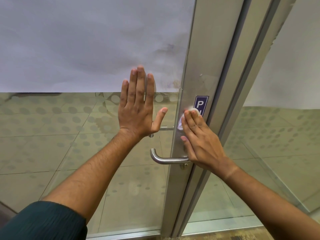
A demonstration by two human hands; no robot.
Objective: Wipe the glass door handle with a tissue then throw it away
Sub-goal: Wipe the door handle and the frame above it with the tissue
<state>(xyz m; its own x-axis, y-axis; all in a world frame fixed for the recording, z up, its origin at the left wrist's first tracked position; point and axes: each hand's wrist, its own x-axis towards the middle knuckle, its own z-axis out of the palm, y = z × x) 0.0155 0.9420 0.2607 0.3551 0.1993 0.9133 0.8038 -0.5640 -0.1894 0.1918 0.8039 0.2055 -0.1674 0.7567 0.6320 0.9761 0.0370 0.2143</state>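
Pressing flat against the frosted-and-clear glass door panel (72, 70), the left hand (136, 108) lies open to the left of the curved brushed-steel lever handle (166, 159) and above it, its four fingers straight and close together, its thumb spread toward the door's edge. A dark green ribbed sleeve (45, 222) covers the upper part of that arm, well below and left of the handle. The handle itself projects leftward from the vertical brushed-metal door stile (199, 66), its free end turned upward, and nothing touches its bar. Directly above the handle's root, the right hand (202, 141) lies on the stile with fingers extended and nearly together, flattening a small crumpled white tissue (187, 110) against the metal; the tissue shows only at the fingertips (187, 113) and along the index-finger side. Just right of the tissue, a purple rectangular sticker with white lettering (201, 104) is partly covered by the fingers. Farther right of the handle stands an adjoining glass pane (280, 135).
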